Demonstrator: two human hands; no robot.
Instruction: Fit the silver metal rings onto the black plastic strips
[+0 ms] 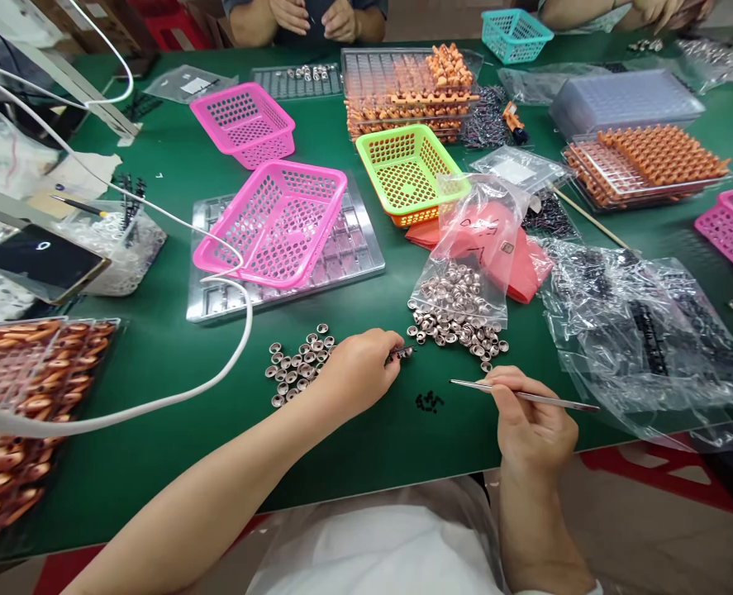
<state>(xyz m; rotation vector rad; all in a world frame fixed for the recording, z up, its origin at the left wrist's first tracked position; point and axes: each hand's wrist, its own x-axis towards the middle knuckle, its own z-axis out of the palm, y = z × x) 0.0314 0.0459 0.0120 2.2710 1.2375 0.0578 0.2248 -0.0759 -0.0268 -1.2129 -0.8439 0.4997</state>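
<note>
left hand (pixel 357 372) pinching 1 metal cap (pixel 403 353) near table's front edge | right hand (pixel 530 421) pinched on tweezers (pixel 521 397), tips over black bits (pixel 429 402) | risk imo: cap slips, gets lost in cap pile (pixel 297 364)

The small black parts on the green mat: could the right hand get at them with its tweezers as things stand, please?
Probably yes: the black parts lie bare on the mat, just left of the tweezers in the right hand, with nothing between. The left hand sits clear above.

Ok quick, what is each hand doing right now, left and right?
Left hand: fingers pinched shut on a small silver metal ring.
Right hand: closed around thin metal tweezers.
</note>
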